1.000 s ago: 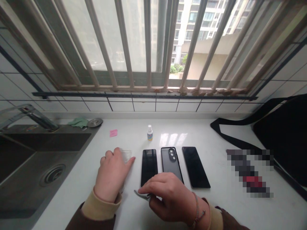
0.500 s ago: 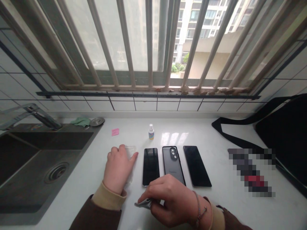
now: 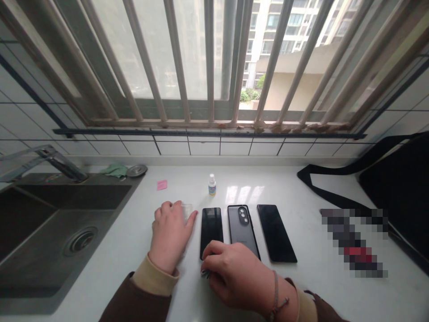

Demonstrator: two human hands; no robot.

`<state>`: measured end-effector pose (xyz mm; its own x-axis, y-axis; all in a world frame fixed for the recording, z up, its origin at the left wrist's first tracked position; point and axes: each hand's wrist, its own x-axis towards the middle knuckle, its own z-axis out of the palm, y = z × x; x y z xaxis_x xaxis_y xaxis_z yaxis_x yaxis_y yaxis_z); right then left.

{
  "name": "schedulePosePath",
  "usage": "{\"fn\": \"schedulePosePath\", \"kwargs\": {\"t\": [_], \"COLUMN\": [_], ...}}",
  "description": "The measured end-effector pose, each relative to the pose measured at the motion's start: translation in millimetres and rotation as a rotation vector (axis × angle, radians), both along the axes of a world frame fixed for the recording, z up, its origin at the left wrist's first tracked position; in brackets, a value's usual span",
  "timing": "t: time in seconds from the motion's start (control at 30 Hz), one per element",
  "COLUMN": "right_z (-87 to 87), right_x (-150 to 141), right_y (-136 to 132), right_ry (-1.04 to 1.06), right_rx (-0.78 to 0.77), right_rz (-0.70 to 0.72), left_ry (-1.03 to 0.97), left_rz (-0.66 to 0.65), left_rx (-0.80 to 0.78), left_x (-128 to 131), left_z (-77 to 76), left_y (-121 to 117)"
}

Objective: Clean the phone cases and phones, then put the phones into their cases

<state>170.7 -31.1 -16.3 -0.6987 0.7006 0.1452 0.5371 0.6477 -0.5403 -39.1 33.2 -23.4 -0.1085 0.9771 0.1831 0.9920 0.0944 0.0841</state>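
The left hand [image 3: 170,232] lies palm down with its thumb spread aside, while the right hand [image 3: 233,275] angles inward, its fingers curled toward the thumb.

Dark brown sleeves [image 3: 139,297], broad tan cuffs [image 3: 155,275], a thin knotted cord bracelet [image 3: 276,286] around the right wrist [image 3: 288,297]

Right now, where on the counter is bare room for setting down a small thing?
The white counter has room between sink and left hand, between spray bottle and black strap, and between right phone and pixelated patch. The middle is crowded: left hand, clear plastic, left phone and phone case sit close together, with the right hand at their near end.
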Motion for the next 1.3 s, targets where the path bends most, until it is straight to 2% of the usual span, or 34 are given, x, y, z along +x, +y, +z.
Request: {"fn": "schedulePosePath", "kwargs": {"t": [0.13,0.27,0.4,0.5,0.63,0.9,1.13,1.3], "right_z": [1.2,0.3,-0.2,0.5,0.9,-2.3,-0.9,-2.6], "right_x": [-1.0,-1.4,-1.2,-0.6,-0.6,0.2,2.3,1.9], "right_y": [0.0,0.6,0.1,-1.2,-2.5,1.3,2.7,2.7], "right_ry": [-0.066,-0.089,-0.084,-0.055,-0.085,-0.144,-0.142,-0.125], "right_rx": [-0.008,-0.015,-0.009,-0.005,0.005,0.009,0.018,0.028], "right_rz": [-0.013,-0.015,-0.010,0.044,0.152,0.121,0.128,0.134], "left_ry": [-0.005,-0.001,-0.017,-0.037,-0.066,-0.105,-0.134,-0.175], "left_rz": [-0.080,-0.091,-0.092,-0.138,-0.195,-0.351,-0.365,-0.355], "left_rx": [-0.015,-0.013,0.037,0.063,0.014,-0.062,-0.052,0.017], "left_x": [0.5,-0.5,0.7,5.3,13.5,21.6,20.5,15.3], "left_z": [-5.9,-9.9,-10.6,-9.1,-9.1,-10.9,-16.3,-23.4], "left_y": [1.1,1.2,4.8,9.7,13.8,10.9,12.3,16.4]}}
